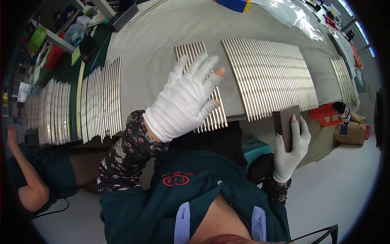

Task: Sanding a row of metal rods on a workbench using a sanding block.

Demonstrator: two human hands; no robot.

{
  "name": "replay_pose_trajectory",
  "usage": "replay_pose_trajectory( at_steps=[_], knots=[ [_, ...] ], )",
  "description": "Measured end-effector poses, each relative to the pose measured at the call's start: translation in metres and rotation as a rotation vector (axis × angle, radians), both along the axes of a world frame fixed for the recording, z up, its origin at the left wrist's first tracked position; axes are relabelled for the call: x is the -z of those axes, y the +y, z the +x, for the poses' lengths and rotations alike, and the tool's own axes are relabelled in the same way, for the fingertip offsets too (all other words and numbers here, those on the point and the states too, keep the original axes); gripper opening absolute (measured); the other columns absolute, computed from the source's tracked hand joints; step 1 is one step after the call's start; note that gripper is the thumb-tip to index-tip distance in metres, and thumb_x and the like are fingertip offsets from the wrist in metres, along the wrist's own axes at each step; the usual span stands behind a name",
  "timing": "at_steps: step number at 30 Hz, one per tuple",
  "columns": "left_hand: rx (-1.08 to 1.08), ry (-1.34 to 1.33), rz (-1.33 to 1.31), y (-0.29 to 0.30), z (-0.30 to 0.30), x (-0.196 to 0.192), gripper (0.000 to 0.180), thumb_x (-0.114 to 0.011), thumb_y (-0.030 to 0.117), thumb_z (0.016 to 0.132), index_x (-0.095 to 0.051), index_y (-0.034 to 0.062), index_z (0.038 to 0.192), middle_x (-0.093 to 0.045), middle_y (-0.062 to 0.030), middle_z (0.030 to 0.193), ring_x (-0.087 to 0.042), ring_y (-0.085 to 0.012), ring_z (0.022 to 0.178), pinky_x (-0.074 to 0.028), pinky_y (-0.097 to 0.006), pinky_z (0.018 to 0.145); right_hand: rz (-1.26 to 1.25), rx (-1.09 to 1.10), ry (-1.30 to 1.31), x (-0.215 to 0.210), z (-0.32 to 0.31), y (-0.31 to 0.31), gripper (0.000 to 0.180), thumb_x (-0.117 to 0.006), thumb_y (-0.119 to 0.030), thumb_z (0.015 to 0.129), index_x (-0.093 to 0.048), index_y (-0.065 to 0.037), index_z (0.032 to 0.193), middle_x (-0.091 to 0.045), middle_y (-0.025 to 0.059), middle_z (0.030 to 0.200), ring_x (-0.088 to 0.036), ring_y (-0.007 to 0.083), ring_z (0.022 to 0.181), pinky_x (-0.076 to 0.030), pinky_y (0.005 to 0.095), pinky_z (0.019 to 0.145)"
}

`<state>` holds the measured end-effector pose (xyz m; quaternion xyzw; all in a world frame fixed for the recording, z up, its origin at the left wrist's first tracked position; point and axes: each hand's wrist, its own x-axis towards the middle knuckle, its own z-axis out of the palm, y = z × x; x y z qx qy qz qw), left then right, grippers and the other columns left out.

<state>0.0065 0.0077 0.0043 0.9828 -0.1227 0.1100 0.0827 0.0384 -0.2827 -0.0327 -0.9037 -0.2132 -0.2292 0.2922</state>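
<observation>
My left hand (183,99), in a white glove with some bare fingertips, is spread over a narrow row of shiny metal rods (219,112). Its fingers are apart and hide the row's middle; whether the palm presses on the rods I cannot tell. To the right lies a wider, closely packed row of metal rods (270,73), side by side on the table. My right hand (291,150), also gloved, grips a dark grey rectangular block (283,126). The block is at the near ends of the wider row, by the table's front edge; contact with the rods is unclear.
More metal rods (101,101) lie at the left, with plastic-wrapped bundles (57,110) beyond. Another small rod row (343,79) is at the far right. A co-worker's arm (28,175) shows at left. A red stool (325,116) and a brown sack (351,132) stand right.
</observation>
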Motion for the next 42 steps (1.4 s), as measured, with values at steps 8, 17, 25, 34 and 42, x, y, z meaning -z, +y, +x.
replay_pose_trajectory(
  at_steps=[8, 17, 25, 34, 42],
  knots=[
    [-0.128, 0.134, 0.07, 0.065, 0.065, 0.054, 0.066, -0.039, 0.054, 0.094, -0.032, 0.0124, 0.144, -0.025, -0.0162, 0.151, -0.021, -0.0339, 0.14, -0.017, -0.053, 0.113, -0.008, -0.091, -0.014, -0.004, -0.003, 0.013, 0.062, -0.07, -0.008, 0.064, -0.056, -0.008, 0.125, -0.049, 0.021, 0.125, -0.049, 0.0343, 0.11, -0.041, 0.0429, 0.093],
    [-0.141, 0.132, 0.217, 0.049, 0.074, 0.053, 0.064, -0.032, 0.054, 0.095, -0.032, 0.0145, 0.145, -0.025, -0.0143, 0.151, -0.02, -0.0315, 0.141, -0.013, -0.054, 0.113, -0.048, -0.078, 0.004, -0.002, -0.005, 0.013, 0.061, -0.071, -0.01, 0.064, -0.057, -0.008, 0.124, -0.049, 0.0215, 0.124, -0.049, 0.0352, 0.109, -0.041, 0.0435, 0.093],
    [-0.15, 0.138, 0.245, 0.042, 0.083, 0.054, 0.065, -0.031, 0.055, 0.095, -0.031, 0.0139, 0.145, -0.026, -0.0142, 0.151, -0.021, -0.0306, 0.141, -0.015, -0.054, 0.113, -0.049, -0.103, 0.016, -0.004, -0.005, 0.02, 0.061, -0.071, -0.01, 0.064, -0.057, -0.008, 0.124, -0.05, 0.0217, 0.124, -0.049, 0.0355, 0.107, -0.041, 0.0432, 0.092],
    [-0.168, 0.16, 0.24, 0.036, 0.087, 0.052, 0.061, -0.03, 0.052, 0.096, -0.034, 0.0135, 0.144, -0.025, -0.0111, 0.152, -0.019, -0.0265, 0.142, -0.013, -0.053, 0.114, -0.063, -0.101, 0.008, -0.004, -0.008, 0.022, 0.061, -0.071, -0.01, 0.064, -0.057, -0.008, 0.123, -0.051, 0.0209, 0.123, -0.05, 0.0345, 0.106, -0.041, 0.0425, 0.092],
    [-0.165, 0.137, 0.215, 0.036, 0.087, 0.054, 0.061, -0.03, 0.052, 0.096, -0.036, 0.0124, 0.143, -0.026, -0.0116, 0.151, -0.02, -0.0264, 0.142, -0.014, -0.053, 0.114, -0.062, -0.108, 0.018, -0.003, -0.009, 0.023, 0.061, -0.071, -0.01, 0.064, -0.057, -0.008, 0.123, -0.051, 0.0209, 0.123, -0.05, 0.0346, 0.107, -0.041, 0.0429, 0.092]
  ],
)
